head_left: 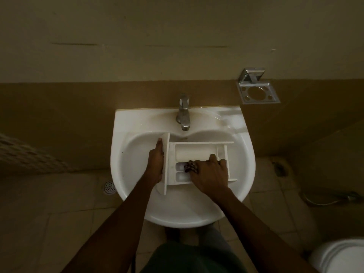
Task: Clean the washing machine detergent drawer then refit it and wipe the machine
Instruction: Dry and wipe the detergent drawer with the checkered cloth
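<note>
Dim tiled bathroom from the head camera: white sink (243,154) under a chrome tap (183,113). Across the bowl, the detergent drawer (197,152), front panel leftward. Clamps that panel with the left hand (156,164); bunches what seems a dark patterned cloth (190,167) under the curled right hand (211,172), down in a near compartment. Looks light, hollow, stiff plastic, likely slick when wet, with thin dividers easy to crack. Best taken by the broad front panel and a side wall.
</note>
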